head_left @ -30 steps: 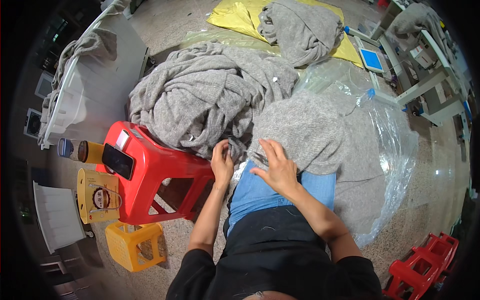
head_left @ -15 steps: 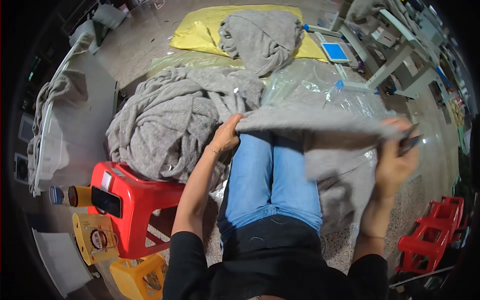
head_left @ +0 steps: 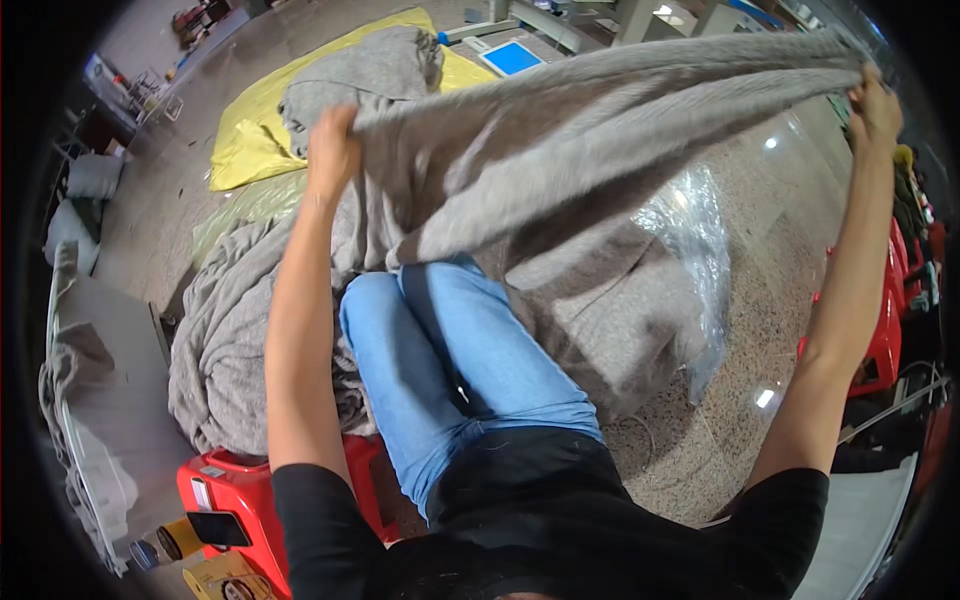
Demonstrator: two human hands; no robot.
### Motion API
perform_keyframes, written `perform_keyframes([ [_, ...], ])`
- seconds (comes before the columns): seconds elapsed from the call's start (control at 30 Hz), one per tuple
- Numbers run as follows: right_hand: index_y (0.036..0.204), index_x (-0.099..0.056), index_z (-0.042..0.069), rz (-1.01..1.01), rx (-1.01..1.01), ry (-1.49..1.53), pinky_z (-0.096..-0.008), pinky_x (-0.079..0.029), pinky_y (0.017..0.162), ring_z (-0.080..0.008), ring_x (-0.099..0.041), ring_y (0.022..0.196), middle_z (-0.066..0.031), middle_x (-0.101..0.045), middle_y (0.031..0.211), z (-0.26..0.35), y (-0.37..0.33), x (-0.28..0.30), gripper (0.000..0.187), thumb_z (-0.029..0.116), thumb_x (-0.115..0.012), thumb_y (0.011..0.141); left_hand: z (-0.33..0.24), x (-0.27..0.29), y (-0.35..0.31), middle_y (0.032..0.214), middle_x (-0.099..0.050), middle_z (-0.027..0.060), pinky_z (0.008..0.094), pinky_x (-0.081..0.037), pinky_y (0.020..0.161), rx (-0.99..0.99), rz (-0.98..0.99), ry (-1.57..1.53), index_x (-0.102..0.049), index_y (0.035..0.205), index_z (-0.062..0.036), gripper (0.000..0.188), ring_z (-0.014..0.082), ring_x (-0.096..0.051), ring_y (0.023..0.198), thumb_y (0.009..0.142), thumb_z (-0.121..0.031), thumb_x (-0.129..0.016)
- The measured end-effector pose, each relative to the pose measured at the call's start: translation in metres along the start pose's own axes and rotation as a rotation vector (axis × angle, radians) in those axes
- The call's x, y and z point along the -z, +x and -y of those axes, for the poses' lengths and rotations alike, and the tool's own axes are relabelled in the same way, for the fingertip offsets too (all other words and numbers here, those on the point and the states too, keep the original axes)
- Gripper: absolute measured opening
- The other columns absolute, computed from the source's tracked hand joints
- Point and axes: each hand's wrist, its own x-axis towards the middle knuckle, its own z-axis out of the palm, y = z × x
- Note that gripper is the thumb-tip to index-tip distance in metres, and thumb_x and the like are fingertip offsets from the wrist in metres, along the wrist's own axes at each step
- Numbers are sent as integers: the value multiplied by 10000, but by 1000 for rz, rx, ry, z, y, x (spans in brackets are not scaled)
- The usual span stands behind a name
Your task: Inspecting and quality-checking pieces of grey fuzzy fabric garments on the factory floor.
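A long piece of grey knitted fabric (head_left: 590, 115) is pulled taut in the air across my knees, rising to the right. My left hand (head_left: 333, 158) is closed on its left end, somewhat blurred. Far out to the right, my right hand (head_left: 876, 110) grips the other end at about head-view top height. Whether it also holds a small dark object is hard to make out. More of the same fabric lies in a big heap (head_left: 225, 350) left of my legs. Another part (head_left: 630, 320) rests low on the right, on clear plastic (head_left: 705, 250).
A yellow sheet (head_left: 240, 130) with a grey fabric pile (head_left: 365, 75) lies ahead. A red stool (head_left: 255, 505) carrying a phone (head_left: 218, 529) stands at my left. Beyond it is a white bin (head_left: 115, 330). Red stools (head_left: 880, 330) stand at right; a blue-topped scale (head_left: 512, 58) is ahead.
Both hands have risen and moved apart, lifting and stretching the fabric from my lap. My right hand went far up and right. The whole view has turned to the right.
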Motion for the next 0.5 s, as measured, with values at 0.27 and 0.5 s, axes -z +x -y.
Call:
perform_keyframes([
  [0.27, 1198, -470, 1, 29, -142, 27, -315, -400, 882, -195, -485, 1058, -102, -505, 1160, 55, -25, 268, 348, 162, -560, 903, -125, 5, 134, 919, -602, 116, 291, -441, 812, -20, -435, -593, -614, 972, -8, 220, 225, -575, 912, 791, 15, -492],
  [0.5, 935, -533, 62, 448, -869, -559, -282, -391, 537, -112, -446, 609, 25, -461, 716, -30, -296, 309, 199, 230, -599, 850, -36, -48, -2, 801, -694, 64, 270, -505, 630, 38, 420, -800, -712, 840, -66, 427, 130, -622, 683, 587, 119, -423],
])
